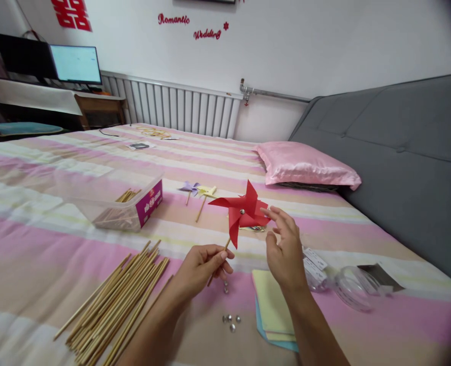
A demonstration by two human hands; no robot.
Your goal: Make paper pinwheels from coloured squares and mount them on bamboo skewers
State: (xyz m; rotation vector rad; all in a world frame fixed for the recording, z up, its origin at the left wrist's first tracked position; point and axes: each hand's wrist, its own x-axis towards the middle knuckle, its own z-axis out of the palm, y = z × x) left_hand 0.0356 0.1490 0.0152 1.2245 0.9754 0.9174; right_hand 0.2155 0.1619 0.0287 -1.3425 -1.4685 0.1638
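left hand [201, 264]: pinching stick of red pinwheel [242, 211], held above bed [38, 244]
right hand [284, 246]: fingers spread, tips at a blade edge (contact unclear)
room: bare sheet beyond pinwheel
counts: 2 small pinwheels [198, 192], 4 pins [230, 319], 1 stick pile [115, 300]

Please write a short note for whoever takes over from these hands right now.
Left hand pinches the stick of the red pinwheel, held upright above the bed. Right hand is open, fingertips at the pinwheel's right blade.
Done: red pinwheel is pinned to its stick; a purple pinwheel and a yellow pinwheel lie finished on the bed.
Left: spare sticks, pins and paper sheets lie unused nearby.
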